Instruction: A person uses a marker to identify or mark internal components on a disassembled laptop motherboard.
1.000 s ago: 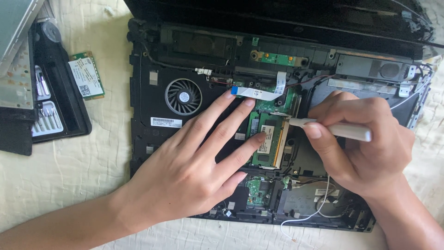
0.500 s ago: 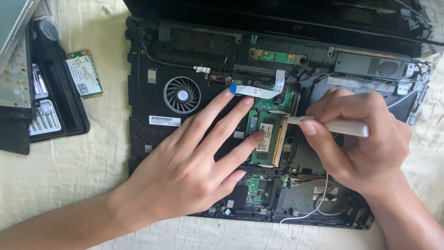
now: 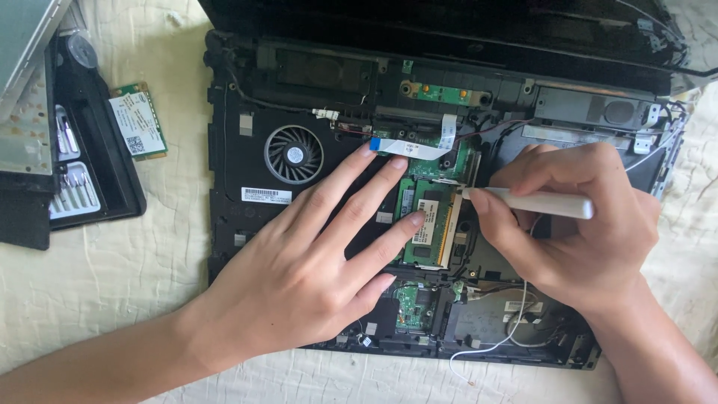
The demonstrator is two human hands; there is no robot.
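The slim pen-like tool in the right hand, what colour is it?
White: the slim pen-like tool held in the right hand shows plainly in the head view.

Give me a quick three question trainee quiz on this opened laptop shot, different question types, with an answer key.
1. True or false: the left hand lies flat with fingertips on the green memory module.
2. Which does the right hand hold? A) white pry tool B) scissors C) a screw
3. Fill in: the round cooling fan sits to the ___ of the memory module in the picture.

Key: 1 true; 2 A; 3 left. Off the laptop base, a small green wireless card lies on the cloth.
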